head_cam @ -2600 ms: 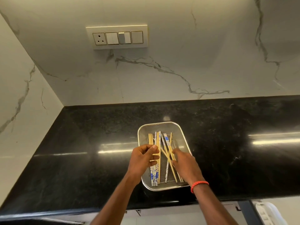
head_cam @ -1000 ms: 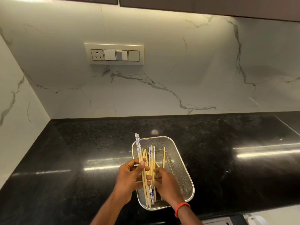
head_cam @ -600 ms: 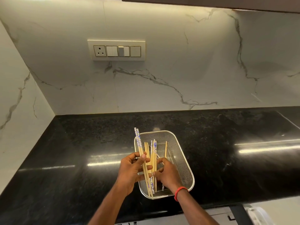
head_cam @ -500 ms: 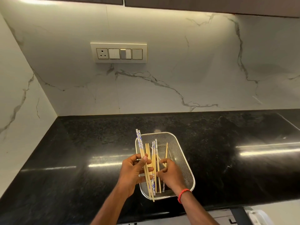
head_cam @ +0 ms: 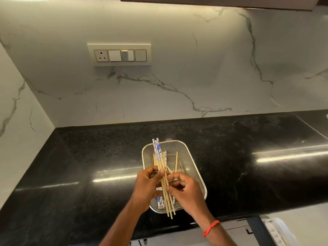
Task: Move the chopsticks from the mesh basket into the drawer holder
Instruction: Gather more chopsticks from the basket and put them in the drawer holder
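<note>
since half a second ago my right hand (head_cam: 184, 190) has slid in closer to my left hand (head_cam: 148, 185), and the bundle has tightened. both hands are over the near half of the basket (head_cam: 192, 164), closed around the chopsticks (head_cam: 160, 162). my left thumb presses the bundle from above; my right fingers pinch it lower down. the blue-patterned tops stick out past the basket's far left rim, the plain tips past its near rim. one plain stick (head_cam: 176, 162) leans apart, right of the bundle, still inside the basket. the basket sits on the black counter (head_cam: 88, 157).
</note>
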The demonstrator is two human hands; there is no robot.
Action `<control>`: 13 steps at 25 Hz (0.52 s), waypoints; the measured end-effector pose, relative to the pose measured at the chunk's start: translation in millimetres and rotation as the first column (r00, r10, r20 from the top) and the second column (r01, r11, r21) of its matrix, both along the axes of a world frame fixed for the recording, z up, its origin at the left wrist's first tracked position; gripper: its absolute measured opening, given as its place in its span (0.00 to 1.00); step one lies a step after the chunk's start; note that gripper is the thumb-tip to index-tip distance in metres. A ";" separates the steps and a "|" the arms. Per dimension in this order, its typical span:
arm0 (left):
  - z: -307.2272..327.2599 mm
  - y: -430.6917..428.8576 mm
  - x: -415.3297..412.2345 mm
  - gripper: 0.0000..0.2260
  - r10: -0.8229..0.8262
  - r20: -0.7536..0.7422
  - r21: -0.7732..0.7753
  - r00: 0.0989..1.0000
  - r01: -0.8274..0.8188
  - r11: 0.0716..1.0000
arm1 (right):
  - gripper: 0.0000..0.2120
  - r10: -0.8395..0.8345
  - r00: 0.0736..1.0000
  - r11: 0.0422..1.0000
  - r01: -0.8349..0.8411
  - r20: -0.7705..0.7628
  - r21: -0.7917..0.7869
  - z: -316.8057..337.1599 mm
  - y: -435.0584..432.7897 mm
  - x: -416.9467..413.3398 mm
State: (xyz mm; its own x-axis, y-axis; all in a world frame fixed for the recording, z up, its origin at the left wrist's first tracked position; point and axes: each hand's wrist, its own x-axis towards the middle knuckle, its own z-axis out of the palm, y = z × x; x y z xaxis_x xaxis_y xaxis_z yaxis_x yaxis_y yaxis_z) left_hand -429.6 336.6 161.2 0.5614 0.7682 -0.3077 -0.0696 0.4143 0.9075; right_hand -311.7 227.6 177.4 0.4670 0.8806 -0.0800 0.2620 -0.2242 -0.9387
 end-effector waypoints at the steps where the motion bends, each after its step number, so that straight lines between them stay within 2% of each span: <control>1: -0.5 -2.2 4.0 0.06 -0.014 -0.004 0.009 1.000 0.014 1.000 | 0.12 -0.006 1.000 1.000 0.006 0.009 0.009 -0.6 -4.4 2.0; 5: -1.0 -13.2 18.3 0.06 -0.091 -0.006 0.023 0.996 0.091 0.996 | 0.10 -0.066 0.998 0.997 0.066 -0.004 0.034 -2.0 -23.6 11.4; 10: -0.5 -34.9 42.8 0.04 -0.206 0.028 -0.002 0.978 0.206 0.979 | 0.13 -0.183 0.980 0.982 0.185 -0.075 0.025 -1.6 -47.2 28.1; 13: -1.1 -49.1 57.8 0.07 -0.284 0.044 -0.011 0.958 0.285 0.959 | 0.15 -0.241 0.967 0.970 0.243 -0.087 0.009 -2.7 -63.7 37.8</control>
State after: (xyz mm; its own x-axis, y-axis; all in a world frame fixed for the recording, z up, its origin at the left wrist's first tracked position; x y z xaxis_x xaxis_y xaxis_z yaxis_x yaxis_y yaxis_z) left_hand -371.8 287.5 160.1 0.7685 0.5700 -0.2907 0.0155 0.4376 0.8990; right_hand -273.9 163.9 174.7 0.6587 0.7440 -0.1121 0.1215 -0.2522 -0.9600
